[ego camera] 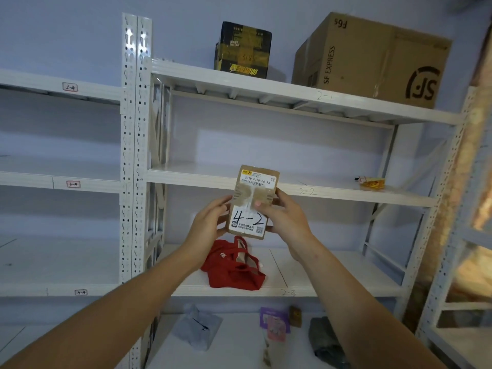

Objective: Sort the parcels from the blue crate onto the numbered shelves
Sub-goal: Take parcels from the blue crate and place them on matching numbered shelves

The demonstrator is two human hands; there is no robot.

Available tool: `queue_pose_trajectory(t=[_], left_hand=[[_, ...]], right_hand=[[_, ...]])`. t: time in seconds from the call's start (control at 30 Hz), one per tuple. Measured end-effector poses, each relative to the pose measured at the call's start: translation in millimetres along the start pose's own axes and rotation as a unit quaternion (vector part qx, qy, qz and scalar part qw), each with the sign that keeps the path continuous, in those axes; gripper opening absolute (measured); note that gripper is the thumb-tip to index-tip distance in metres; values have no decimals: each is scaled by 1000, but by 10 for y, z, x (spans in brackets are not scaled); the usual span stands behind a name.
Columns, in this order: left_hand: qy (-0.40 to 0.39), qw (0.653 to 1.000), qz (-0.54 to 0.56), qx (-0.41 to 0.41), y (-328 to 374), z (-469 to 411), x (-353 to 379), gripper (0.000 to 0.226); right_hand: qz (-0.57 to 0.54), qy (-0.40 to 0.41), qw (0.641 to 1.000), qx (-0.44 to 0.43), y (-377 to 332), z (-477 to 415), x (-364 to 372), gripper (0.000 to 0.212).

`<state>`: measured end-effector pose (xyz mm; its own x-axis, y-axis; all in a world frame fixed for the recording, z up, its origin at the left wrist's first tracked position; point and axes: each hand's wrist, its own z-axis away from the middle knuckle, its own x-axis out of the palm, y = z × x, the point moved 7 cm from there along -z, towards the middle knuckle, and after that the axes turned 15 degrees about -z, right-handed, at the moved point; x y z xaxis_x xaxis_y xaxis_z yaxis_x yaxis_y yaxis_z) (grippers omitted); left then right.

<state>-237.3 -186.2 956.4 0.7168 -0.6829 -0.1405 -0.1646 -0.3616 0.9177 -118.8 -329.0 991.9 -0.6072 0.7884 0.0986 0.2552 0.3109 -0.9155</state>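
I hold a small flat cardboard parcel upright in front of the white shelving unit, its label facing me with "4-2" handwritten in black. My left hand grips its left edge, and my right hand grips its right edge with the thumb across the taped middle. The parcel hangs in the air level with the shelf marked 2-2. The blue crate is out of view.
Shelf 2-1 carries a black-and-yellow box and a large SF Express carton. A small yellow packet lies on 2-2, a red bag on 2-3. Several soft parcels lie on the bottom shelf. More shelving stands left and right.
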Motion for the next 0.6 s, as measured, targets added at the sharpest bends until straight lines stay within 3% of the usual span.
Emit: queue_pose_trajectory(t=[0.17,0.3,0.47,0.6], left_hand=[[-50,995,-89,18,270,-54,384,39],[-74,989,-131,9,378,-79,742,52],[-128,991,10,-29,379,-11,1328,31],[-184,981,44,-33,370,92,1791,48]], right_hand=[[49,76,996,-29,-9,11,-227,58],[14,114,993,-23,13,95,-514,44],[26,96,995,-4,-89,202,-898,41],[65,105,992,7,-162,344,-1297,51]])
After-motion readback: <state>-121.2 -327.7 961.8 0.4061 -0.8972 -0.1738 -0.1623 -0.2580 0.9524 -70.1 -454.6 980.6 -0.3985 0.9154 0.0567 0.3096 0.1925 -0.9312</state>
